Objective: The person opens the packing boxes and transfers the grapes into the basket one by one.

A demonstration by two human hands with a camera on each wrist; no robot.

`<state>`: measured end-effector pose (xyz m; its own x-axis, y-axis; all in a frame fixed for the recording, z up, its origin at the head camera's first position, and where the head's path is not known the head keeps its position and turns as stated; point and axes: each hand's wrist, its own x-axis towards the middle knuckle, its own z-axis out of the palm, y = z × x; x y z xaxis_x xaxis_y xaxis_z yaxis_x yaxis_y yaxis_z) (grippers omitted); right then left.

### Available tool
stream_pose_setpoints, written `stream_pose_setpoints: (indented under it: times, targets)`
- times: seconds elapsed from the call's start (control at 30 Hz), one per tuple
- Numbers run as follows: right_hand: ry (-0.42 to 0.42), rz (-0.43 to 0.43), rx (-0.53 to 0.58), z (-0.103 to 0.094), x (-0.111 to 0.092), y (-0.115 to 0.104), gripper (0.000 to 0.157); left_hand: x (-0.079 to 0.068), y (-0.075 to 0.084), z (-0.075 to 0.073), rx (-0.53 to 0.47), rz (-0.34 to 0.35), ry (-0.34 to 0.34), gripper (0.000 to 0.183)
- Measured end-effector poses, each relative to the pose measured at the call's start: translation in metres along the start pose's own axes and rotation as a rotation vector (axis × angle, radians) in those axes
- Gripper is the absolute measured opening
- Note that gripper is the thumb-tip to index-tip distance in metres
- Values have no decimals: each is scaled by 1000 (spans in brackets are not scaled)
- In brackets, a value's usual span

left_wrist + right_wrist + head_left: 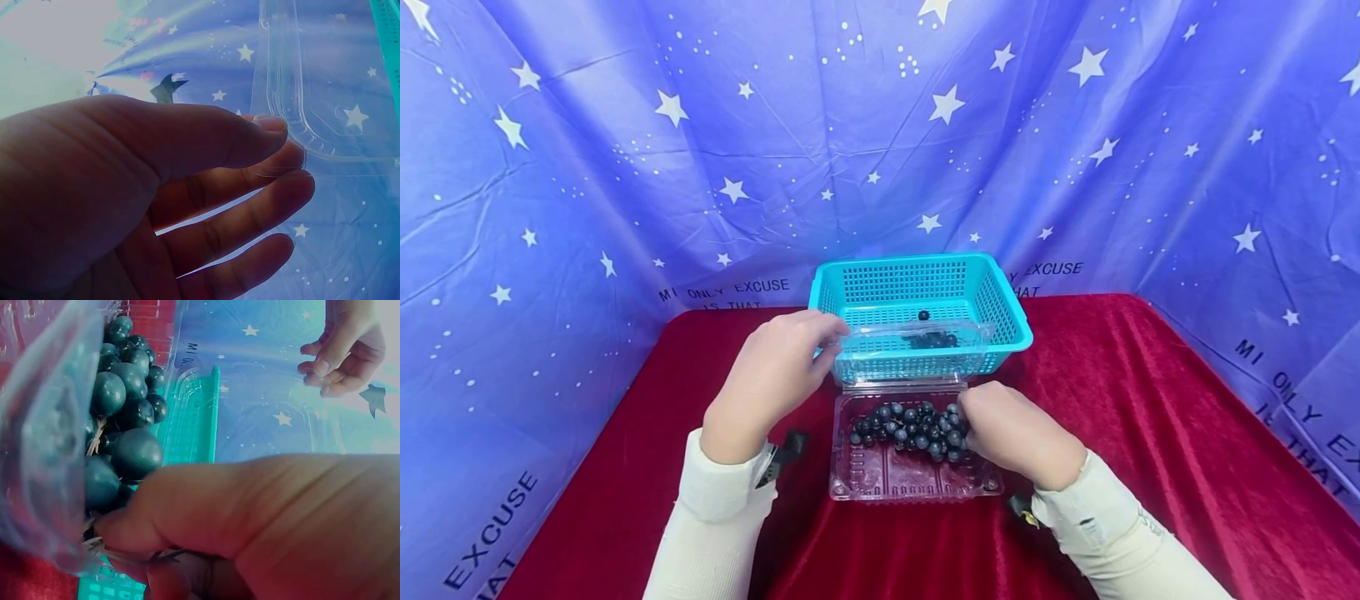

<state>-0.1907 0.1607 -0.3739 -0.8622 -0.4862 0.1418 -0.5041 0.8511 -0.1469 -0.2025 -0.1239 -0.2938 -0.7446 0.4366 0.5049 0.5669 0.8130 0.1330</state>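
Observation:
A bunch of dark grapes (921,429) lies in the base of a clear plastic clamshell box (880,483). Its hinged lid (287,94) stands raised at the back, over the front of a turquoise basket. My left hand (775,375) pinches a corner of that lid between thumb and index finger, the other fingers loosely extended. At the box's right side, my right hand (1018,429) reaches in and pinches the brown stem (95,542) at the bunch's end. Part of the stem and the right fingertips are hidden by the box wall and the hand.
Right behind the box stands the turquoise basket (1018,329), with a few dark grapes (934,340) on its floor, partly seen through the lid. Dark red cloth (1105,400) covers the table. A blue star-printed curtain (820,125) hangs around the back and sides.

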Motion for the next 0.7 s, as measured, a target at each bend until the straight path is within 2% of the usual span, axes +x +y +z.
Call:
stream_pose_setpoints:
  times: [0.2, 0.33, 0.47, 0.6, 0.7]
  targets:
    - [77, -32, -75, -1, -1, -1, 28, 0, 0, 0, 2, -7, -10, 20]
    - [130, -54, -128, -2, -2, -3, 21, -1, 0, 0, 3, -6, -8, 20]
    - [158, -51, -153, -5, -3, -5, 24, -1, -1, 1, 7, -3, -5, 20]
    - [146, -19, -122, -7, -3, -6, 33, -1, -2, 1, 8, 0, -2, 20]
    - [92, 15, -92, -9, -3, -8, 35, -1, -2, 1, 7, 0, -2, 20]
